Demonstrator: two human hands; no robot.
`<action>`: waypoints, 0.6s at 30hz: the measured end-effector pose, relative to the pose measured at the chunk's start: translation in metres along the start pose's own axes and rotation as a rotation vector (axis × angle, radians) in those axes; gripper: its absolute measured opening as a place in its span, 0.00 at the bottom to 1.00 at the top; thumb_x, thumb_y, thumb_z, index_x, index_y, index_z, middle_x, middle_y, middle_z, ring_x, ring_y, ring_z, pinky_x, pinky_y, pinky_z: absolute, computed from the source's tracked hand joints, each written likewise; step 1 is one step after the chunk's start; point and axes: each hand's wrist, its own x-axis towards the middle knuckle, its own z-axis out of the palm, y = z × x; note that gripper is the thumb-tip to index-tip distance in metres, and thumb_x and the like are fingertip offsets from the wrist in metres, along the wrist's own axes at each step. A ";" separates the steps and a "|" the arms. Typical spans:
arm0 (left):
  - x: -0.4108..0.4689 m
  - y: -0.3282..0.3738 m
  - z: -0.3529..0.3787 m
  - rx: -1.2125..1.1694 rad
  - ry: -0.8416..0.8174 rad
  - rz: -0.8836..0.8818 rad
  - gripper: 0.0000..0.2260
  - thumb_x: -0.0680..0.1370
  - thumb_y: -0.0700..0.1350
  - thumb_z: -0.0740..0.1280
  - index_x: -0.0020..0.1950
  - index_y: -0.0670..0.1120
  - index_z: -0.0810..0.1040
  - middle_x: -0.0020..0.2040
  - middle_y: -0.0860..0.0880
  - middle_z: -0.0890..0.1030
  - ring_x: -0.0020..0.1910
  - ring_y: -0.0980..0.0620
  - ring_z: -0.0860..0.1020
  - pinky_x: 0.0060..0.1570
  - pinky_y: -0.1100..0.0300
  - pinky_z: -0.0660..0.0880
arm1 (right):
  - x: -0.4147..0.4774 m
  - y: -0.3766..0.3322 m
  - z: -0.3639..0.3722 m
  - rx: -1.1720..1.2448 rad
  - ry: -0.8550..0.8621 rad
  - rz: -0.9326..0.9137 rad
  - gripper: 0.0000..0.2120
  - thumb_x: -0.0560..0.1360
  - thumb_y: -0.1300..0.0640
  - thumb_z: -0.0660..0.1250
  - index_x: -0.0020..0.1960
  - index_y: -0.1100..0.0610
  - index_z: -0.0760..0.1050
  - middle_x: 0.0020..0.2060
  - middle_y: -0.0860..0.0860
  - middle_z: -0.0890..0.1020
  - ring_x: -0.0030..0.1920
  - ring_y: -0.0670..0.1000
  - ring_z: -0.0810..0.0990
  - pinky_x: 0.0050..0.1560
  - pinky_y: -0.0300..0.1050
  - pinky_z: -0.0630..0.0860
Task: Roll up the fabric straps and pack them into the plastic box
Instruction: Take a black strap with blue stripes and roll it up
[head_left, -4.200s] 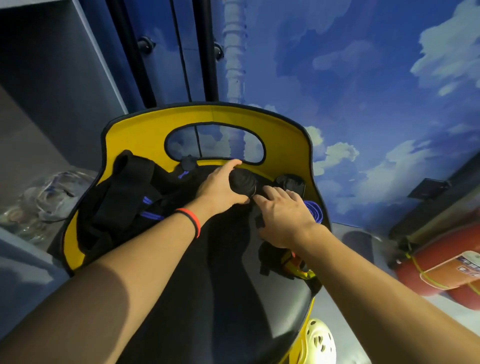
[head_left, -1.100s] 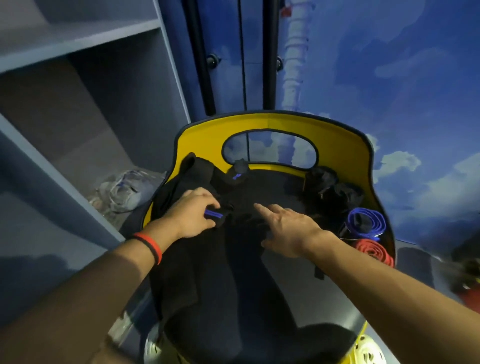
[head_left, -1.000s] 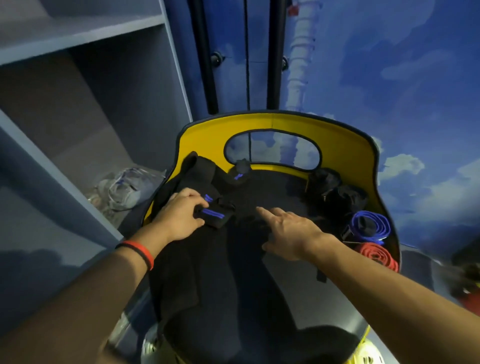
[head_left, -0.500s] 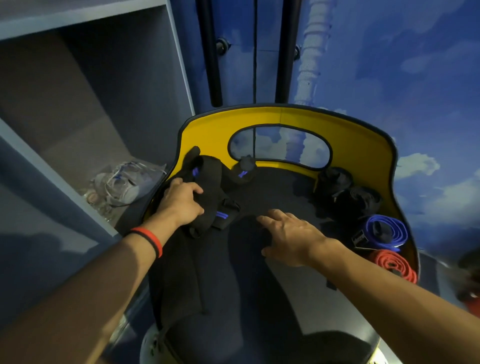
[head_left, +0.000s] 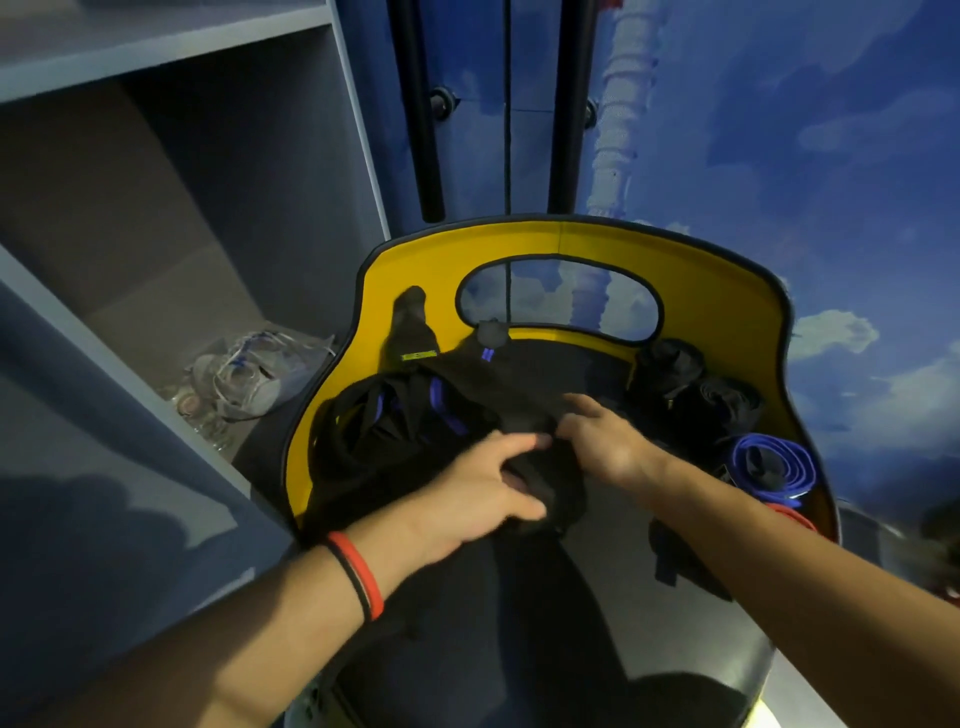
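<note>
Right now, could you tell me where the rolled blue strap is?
Head view, right side: the blue strap lies by the yellow rim, between the black rolls and a red roll.

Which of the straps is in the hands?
The unrolled black strap, gripped by left hand and right hand; blue roll lies apart, untouched.

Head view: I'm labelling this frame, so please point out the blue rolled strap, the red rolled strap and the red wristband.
blue rolled strap (head_left: 795, 462): head view, on its outer blue windings.
red rolled strap (head_left: 790, 515): head view, on the small sliver that shows.
red wristband (head_left: 361, 574): head view, mid-band, on the red stripe.
</note>
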 end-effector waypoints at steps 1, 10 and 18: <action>-0.004 -0.005 0.008 0.018 -0.069 0.027 0.34 0.71 0.30 0.75 0.72 0.56 0.76 0.71 0.55 0.67 0.46 0.60 0.80 0.53 0.62 0.79 | 0.000 0.001 -0.002 0.085 -0.001 0.035 0.25 0.81 0.50 0.64 0.77 0.51 0.67 0.69 0.54 0.76 0.67 0.56 0.76 0.70 0.54 0.72; -0.015 -0.018 0.028 0.351 -0.504 -0.038 0.26 0.75 0.41 0.74 0.63 0.70 0.77 0.61 0.47 0.77 0.55 0.47 0.81 0.59 0.52 0.78 | -0.007 0.020 -0.018 -0.347 0.088 -0.041 0.29 0.75 0.58 0.76 0.73 0.49 0.71 0.66 0.52 0.77 0.64 0.55 0.78 0.61 0.48 0.77; 0.002 -0.009 -0.007 0.327 -0.185 -0.149 0.09 0.80 0.46 0.71 0.60 0.48 0.83 0.56 0.48 0.85 0.45 0.59 0.81 0.47 0.63 0.78 | -0.009 0.043 0.000 -0.918 -0.080 0.034 0.22 0.76 0.53 0.69 0.69 0.50 0.71 0.59 0.53 0.80 0.58 0.56 0.82 0.58 0.53 0.81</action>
